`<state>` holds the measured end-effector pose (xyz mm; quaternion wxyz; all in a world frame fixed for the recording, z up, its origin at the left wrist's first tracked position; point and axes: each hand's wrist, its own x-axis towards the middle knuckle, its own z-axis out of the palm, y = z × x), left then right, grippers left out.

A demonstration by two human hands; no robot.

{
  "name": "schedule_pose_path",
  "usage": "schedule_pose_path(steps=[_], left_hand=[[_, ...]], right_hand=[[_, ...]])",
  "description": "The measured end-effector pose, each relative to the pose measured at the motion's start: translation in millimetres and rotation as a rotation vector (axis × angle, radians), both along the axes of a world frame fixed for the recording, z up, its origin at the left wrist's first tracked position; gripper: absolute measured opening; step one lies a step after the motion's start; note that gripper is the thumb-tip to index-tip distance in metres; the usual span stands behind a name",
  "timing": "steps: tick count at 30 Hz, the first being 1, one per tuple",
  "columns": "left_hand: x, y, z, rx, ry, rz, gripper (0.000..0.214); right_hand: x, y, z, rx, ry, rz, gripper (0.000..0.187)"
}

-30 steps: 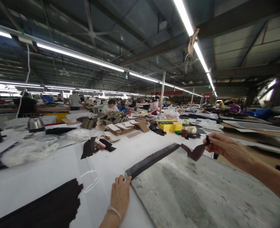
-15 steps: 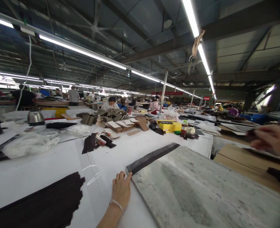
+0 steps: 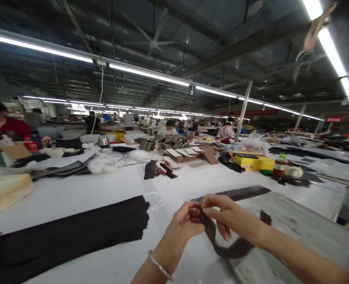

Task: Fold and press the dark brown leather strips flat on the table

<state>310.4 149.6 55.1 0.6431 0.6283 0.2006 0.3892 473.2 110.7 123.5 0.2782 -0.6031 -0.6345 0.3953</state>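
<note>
Beside the black cloth pile (image 3: 73,238), left hand (image 3: 181,230) and right hand (image 3: 228,213) pinch a dark strip (image 3: 232,252) partly hiding the grey board (image 3: 298,225).

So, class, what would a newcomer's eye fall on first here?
Probably the left hand and right hand, meeting at the end of a dark strip below centre. Next, the broad black material at lower left, then the bright yellow box farther back on the right.

The right forearm (image 3: 283,243) hides part of the dark strip (image 3: 232,252).
</note>
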Motion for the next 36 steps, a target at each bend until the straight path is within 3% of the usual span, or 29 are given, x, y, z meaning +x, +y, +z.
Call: schedule_pose_path(steps=[2, 4, 9, 18, 23, 27, 31, 36], left_hand=[[-24.4, -7.2, -0.9, -0.195, -0.093, 0.027, 0.044], [-47.4, -10.2, -6.1, -0.276, -0.122, 0.120, 0.041], [-102.3, -15.9, -21.3, -0.154, -0.049, 0.376, 0.038], [-203.2, -65.6, -54.6, -0.234, 0.000, 0.610, 0.022], [-239.8, -102.3, -59.4, -0.309, 0.000, 0.687, 0.014], [-266.2, -126.9, -66.6, -0.416, 0.012, 0.743, 0.019], [-293.3, -145.6, -83.2, -0.489, 0.133, 0.852, 0.030], [-318.4, -160.2, -99.4, -0.491, 0.209, 0.958, 0.032]], right_hand=[[-24.1, 8.6, -5.9, 0.032, -0.020, 0.036, 0.018], [-48.9, 15.0, -12.4, 0.087, -0.027, 0.090, 0.013], [-112.3, 21.8, -28.0, 0.209, 0.018, 0.248, 0.004], [-191.7, 16.7, -68.8, 0.132, 0.211, 0.498, 0.032], [-215.8, 7.2, -79.0, 0.172, 0.017, 0.647, 0.030], [-236.8, -2.5, -100.4, -0.040, -0.035, 0.750, 0.038], [-265.5, -12.6, -128.5, -0.107, -0.058, 0.768, 0.019], [-307.3, -27.5, -148.1, -0.045, -0.078, 0.820, 0.005]])
